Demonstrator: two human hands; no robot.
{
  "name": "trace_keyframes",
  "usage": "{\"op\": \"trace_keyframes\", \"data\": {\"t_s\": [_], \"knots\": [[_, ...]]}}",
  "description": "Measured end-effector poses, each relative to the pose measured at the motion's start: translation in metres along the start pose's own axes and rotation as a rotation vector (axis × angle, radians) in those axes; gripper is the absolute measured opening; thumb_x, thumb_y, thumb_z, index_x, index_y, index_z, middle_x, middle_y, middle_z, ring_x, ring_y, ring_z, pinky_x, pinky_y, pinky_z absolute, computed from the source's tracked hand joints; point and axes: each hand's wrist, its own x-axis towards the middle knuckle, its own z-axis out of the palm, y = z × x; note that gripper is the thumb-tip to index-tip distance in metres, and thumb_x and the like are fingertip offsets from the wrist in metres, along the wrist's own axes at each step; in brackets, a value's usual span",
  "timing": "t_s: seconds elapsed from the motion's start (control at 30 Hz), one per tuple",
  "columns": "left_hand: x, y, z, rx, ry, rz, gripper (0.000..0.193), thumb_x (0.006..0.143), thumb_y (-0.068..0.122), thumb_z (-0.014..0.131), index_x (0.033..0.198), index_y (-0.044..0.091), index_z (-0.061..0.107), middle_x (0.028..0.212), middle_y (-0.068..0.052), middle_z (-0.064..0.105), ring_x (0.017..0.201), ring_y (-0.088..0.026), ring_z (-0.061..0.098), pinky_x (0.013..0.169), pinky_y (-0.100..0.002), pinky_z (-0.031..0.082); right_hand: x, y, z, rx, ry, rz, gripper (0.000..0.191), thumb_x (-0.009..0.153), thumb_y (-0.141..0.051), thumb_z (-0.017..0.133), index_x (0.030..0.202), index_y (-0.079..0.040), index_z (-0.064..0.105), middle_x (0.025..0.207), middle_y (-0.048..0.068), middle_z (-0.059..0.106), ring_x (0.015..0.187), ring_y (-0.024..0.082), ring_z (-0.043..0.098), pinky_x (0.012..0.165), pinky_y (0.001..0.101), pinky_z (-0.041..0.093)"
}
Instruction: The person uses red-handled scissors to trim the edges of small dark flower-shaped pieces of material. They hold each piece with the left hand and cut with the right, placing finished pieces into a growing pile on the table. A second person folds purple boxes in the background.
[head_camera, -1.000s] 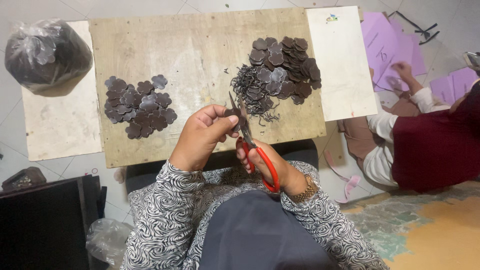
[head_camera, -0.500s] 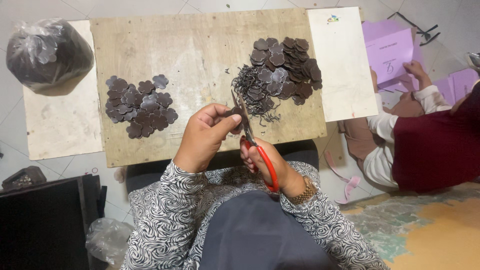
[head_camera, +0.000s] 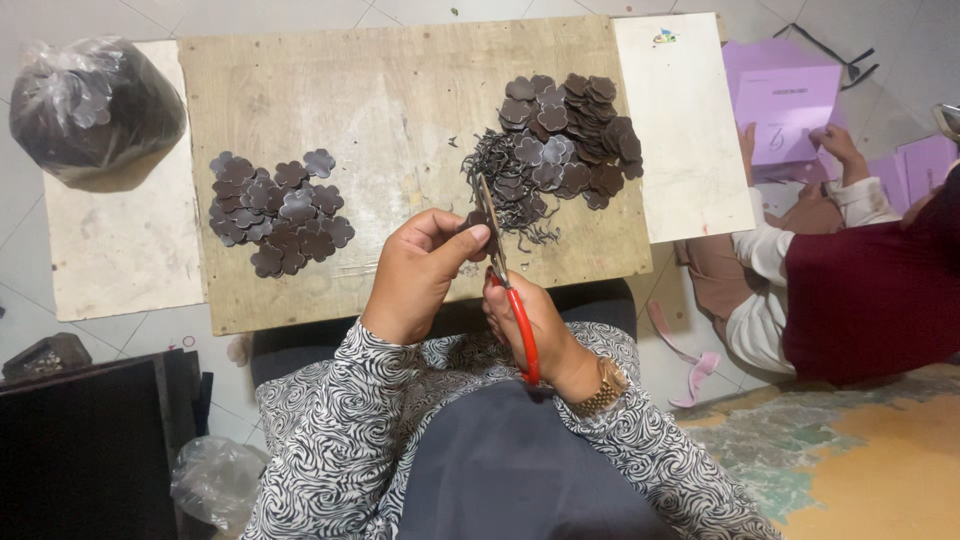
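At the upper left of the frame a clear plastic bag stuffed with dark pieces sits on a pale board. Right of it, on the wooden table, lies a pile of flower-shaped cutouts, flat and tidy. In the centre, my left hand has its fingers pinched on one small dark piece, held just above the table's near edge. My right hand is clenched around the red handles of the scissors, blades pointing up against that piece. I judge I am mid-trim on its edge; the next snip calls for turning the piece to follow the petal curve. Further right sits a second heap of cutouts with curly offcuts beside it. At the far right another person's hand touches purple paper.
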Motion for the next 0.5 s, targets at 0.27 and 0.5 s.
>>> {"op": "trace_keyframes", "data": {"t_s": [0.27,0.5], "knots": [[-0.001,0.012,-0.005,0.045,0.026,-0.050,0.015,0.091,0.014,0.072,0.102,0.006,0.066,0.091,-0.002,0.073,0.081,-0.007,0.068,0.065,-0.021,0.048,0.003,0.012,-0.006,0.116,-0.017,-0.005,0.047,0.107,-0.053,0.047,0.094,-0.008,0.048,0.078,-0.001,0.044,0.063,0.006,0.043,0.054,0.0218,0.039],[0.000,0.019,-0.014,0.054,0.011,-0.053,0.011,0.094,0.011,0.068,0.102,0.003,0.067,0.091,-0.001,0.072,0.081,-0.006,0.066,0.070,-0.021,0.053,0.004,0.009,-0.016,0.092,-0.095,0.001,0.048,0.104,-0.056,0.048,0.103,-0.009,0.051,0.085,-0.002,0.046,0.072,0.007,0.044,0.063,0.0224,0.043]]}}
